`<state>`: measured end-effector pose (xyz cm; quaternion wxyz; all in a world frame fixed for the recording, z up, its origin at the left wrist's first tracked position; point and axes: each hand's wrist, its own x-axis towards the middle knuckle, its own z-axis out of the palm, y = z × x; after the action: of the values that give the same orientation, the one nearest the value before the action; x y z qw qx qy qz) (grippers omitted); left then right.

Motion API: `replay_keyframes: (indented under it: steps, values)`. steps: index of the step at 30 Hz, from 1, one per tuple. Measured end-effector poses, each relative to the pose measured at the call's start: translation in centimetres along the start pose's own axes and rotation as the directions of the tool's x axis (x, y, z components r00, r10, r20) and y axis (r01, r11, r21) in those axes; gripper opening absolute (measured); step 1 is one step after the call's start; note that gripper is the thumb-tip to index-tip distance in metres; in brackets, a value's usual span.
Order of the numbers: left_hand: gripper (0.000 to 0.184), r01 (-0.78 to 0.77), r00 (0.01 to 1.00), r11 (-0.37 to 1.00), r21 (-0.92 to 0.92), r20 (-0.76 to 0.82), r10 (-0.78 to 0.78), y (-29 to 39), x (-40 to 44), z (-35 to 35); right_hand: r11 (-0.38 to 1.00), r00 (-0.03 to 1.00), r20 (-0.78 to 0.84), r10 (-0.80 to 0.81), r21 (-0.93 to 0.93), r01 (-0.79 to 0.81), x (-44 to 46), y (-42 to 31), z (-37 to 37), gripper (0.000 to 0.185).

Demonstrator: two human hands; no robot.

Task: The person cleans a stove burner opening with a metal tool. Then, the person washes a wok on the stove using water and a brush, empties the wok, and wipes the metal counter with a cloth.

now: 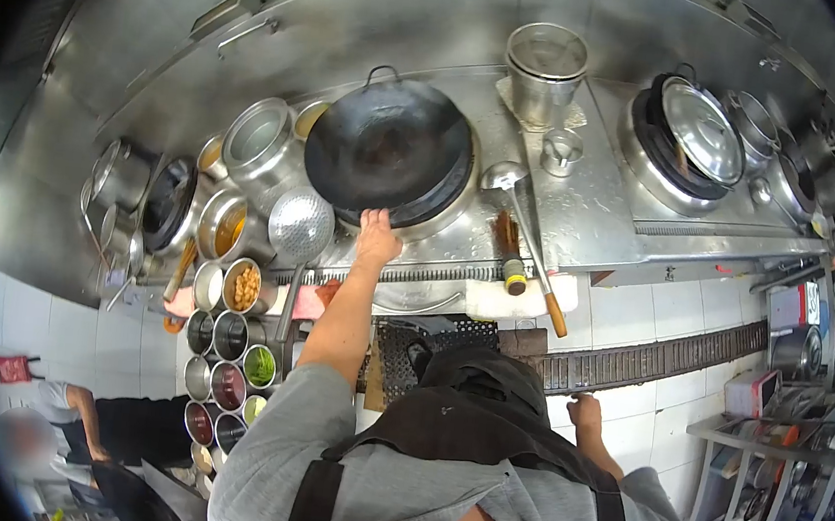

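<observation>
My left hand (378, 238) is closed on the near rim of a large black wok (388, 147), which sits tilted over a burner. Any near handle is hidden under my fingers. A loop handle shows at the wok's far side, and only a dark sheen is visible inside. To the left of this hand lies a perforated skimmer (301, 225). My right hand (585, 413) hangs low beside my body with curled fingers and nothing visible in it. Ahead of it, a ladle (520, 192) with a wooden handle and a bamboo brush (508, 244) rest on the counter.
Several steel containers (227, 387) with ingredients stand at the left. Nested strainer pots (547, 64) stand at the back. Farther right, a lid (703, 130) leans over another burner. A co-worker (81, 419) is at lower left; a metal rack (761, 449) stands right.
</observation>
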<state>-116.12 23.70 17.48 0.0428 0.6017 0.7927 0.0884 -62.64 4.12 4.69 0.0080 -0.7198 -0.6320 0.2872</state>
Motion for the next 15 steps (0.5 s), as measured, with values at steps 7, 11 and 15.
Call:
replay_keyframes:
  steps: [7, 11, 15]
  values:
    - [0.065, -0.098, 0.968, 0.959, -0.267, -0.251, 0.029, -0.2, -4.2, 0.2, 0.953, 0.913, -0.317, -0.258, 0.069, 0.293, 6.7, -7.7, -6.8, 0.033]
    - [0.047, -0.079, 0.967, 0.89, -0.45, -0.25, -0.04, -0.6, -11.5, 0.9, 0.918, 0.911, -0.158, -0.38, 0.056, 0.393, 11.4, -11.5, -5.9, 0.051]
    - [0.029, 0.098, 0.995, 0.797, -0.596, 0.077, -0.064, -1.3, -19.8, 0.4, 0.914, 0.903, -0.145, -0.404, -0.018, 0.406, 12.6, -15.7, -6.5, 0.052]
